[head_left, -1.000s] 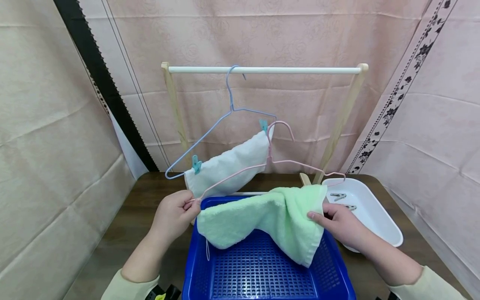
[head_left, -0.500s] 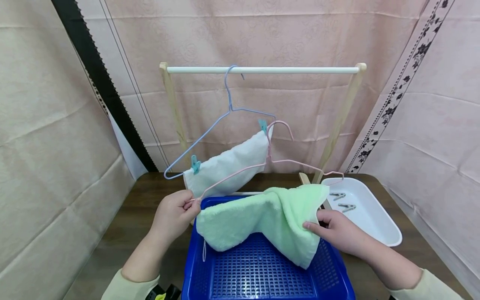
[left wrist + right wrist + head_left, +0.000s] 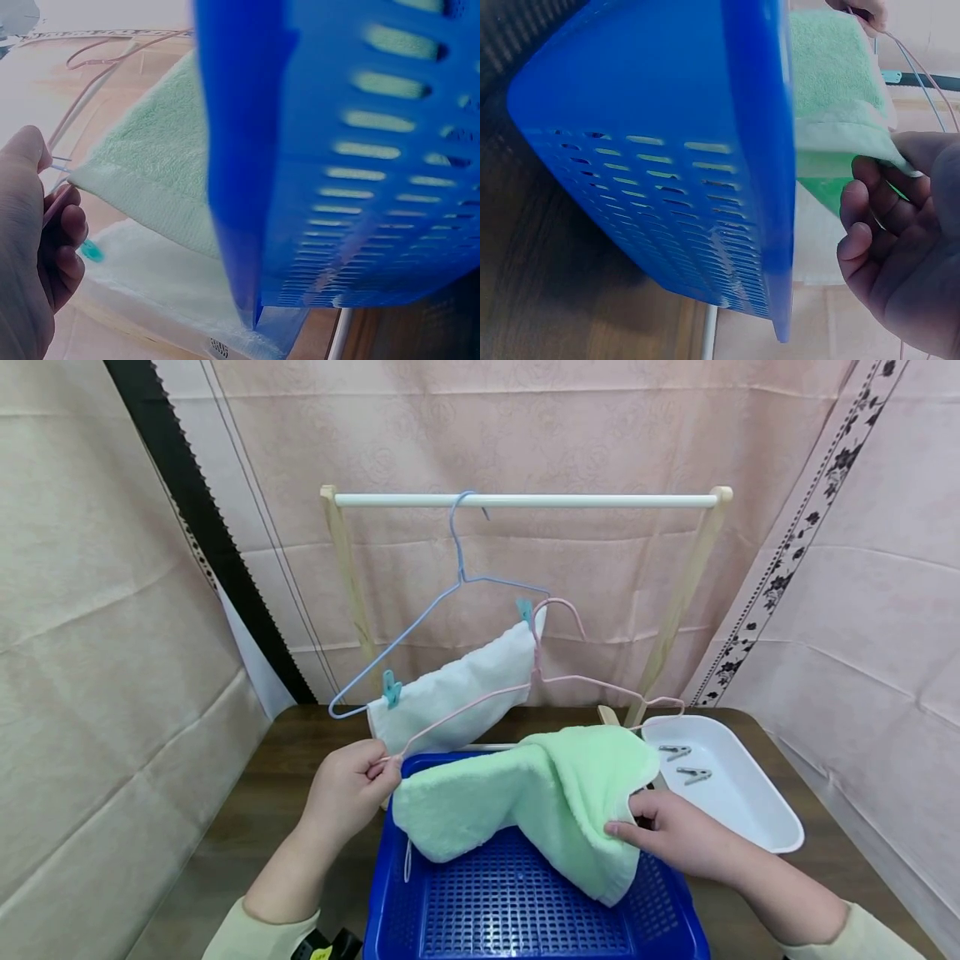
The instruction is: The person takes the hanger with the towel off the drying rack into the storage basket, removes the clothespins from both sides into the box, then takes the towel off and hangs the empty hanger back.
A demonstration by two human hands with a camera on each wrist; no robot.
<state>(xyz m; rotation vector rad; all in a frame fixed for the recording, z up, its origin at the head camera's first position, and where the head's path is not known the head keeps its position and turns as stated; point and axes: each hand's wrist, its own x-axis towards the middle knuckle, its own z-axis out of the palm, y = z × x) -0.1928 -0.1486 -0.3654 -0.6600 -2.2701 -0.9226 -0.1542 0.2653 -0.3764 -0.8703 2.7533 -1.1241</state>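
My left hand (image 3: 351, 789) pinches the left corner of a pink wire hanger (image 3: 480, 700), together with a corner of a light green towel (image 3: 480, 802). In the left wrist view that towel corner (image 3: 142, 165) meets the left fingertips. My right hand (image 3: 678, 831) pinches the towel's right edge between thumb and fingers; the right wrist view shows the edge (image 3: 847, 139) folded there. The towel hangs over a blue basket (image 3: 378, 893), draped below the hanger. The hanger's right end reaches over a white tray, out of my right hand's grasp.
Behind, a blue hanger (image 3: 420, 620) hangs from a rack's white rod (image 3: 585, 501), bearing a white towel (image 3: 472, 677) held by teal clothespins (image 3: 392, 688). At right, a white tray (image 3: 750, 785) holds clothespins (image 3: 693, 774). The rack's wooden post (image 3: 678, 602) stands behind the tray.
My right hand has shifted slightly left and down along the towel's edge, and the towel's upper right part has folded over. My left hand has stayed in place.
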